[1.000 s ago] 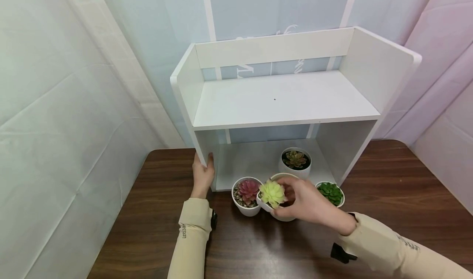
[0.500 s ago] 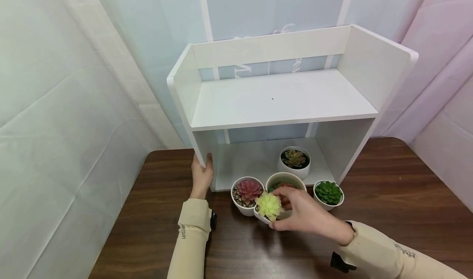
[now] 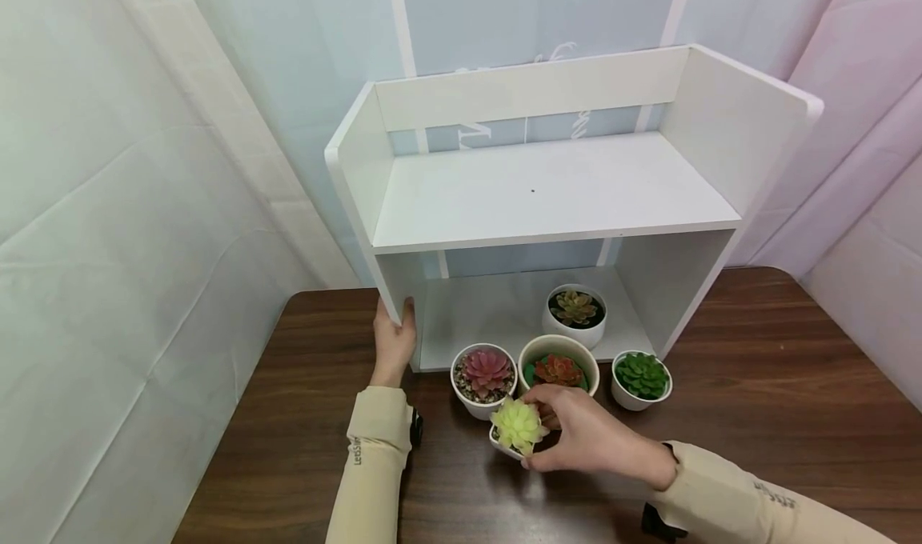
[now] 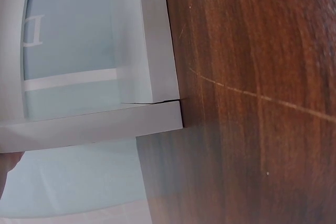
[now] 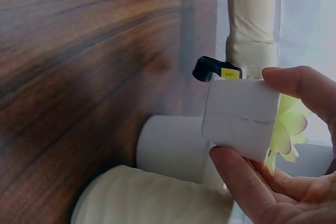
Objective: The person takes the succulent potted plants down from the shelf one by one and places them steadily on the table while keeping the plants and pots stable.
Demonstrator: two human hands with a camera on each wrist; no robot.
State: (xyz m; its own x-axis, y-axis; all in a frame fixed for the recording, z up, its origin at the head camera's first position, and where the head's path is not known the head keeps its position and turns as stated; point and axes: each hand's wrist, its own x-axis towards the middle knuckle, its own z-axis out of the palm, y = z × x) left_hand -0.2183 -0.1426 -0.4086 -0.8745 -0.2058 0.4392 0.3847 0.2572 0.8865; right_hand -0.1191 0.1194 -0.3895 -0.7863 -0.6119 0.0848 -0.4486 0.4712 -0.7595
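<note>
My right hand point(image 3: 594, 434) pinches a small white pot with a yellow-green succulent point(image 3: 517, 426) between thumb and fingers, above the table. In the right wrist view the pot's plain white side point(image 5: 240, 116) faces the camera. Just beyond it stand a pot with a pink succulent point(image 3: 486, 372) and a cream pot with a red succulent point(image 3: 558, 370). Further right is a pot with a dark green succulent point(image 3: 641, 376). My left hand point(image 3: 394, 344) grips the left side panel of a white two-tier shelf point(image 3: 555, 200), thumb on the inner face; its fingers are mostly hidden.
On the shelf's lower board, toward the right, sits a white pot with a brownish-green succulent point(image 3: 575, 314). The shelf stands on a dark wood table point(image 3: 288, 432). Pale curtains point(image 3: 144, 208) hang at the sides and a blue-grey backdrop behind.
My right hand has moved the yellow-green succulent toward me and slightly left, away from the cream pot, whose red succulent now shows. The left hand keeps its grip on the panel.
</note>
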